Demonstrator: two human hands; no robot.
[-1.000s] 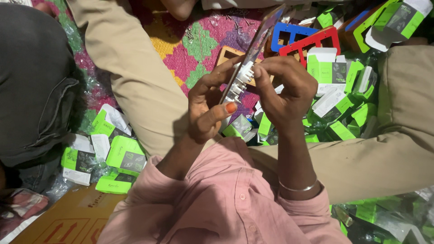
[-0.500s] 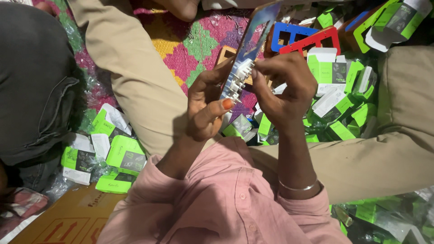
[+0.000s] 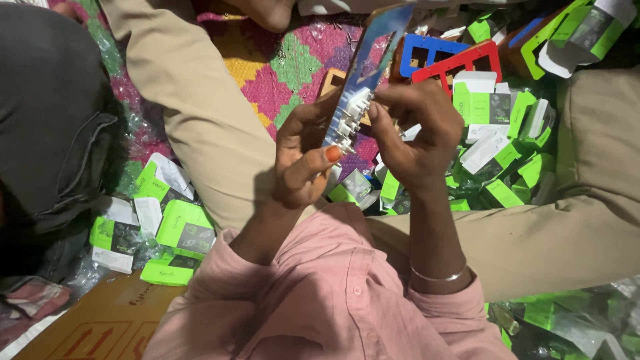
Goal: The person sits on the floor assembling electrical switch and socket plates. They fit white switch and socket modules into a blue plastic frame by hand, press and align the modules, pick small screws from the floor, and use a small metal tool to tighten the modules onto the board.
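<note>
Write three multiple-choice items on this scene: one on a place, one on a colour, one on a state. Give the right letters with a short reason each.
1. Where does the red frame lie?
A. Beside the blue frame, beyond the hands
B. On the brown carton
C. On the person's pink shirt

2. What colour are most of the small boxes strewn on the floor?
A. Yellow and black
B. Green and white
C. All red

3. How is the long card with small white parts on it held?
A. Lying flat on the mat
B. Raised, left hand gripping it, right hand fingers at the white parts
C. Tucked under a knee

Answers:
1. A, the two frames lie side by side at the top.
2. B, green with white panels.
3. B, both hands meet at the raised card.
</note>
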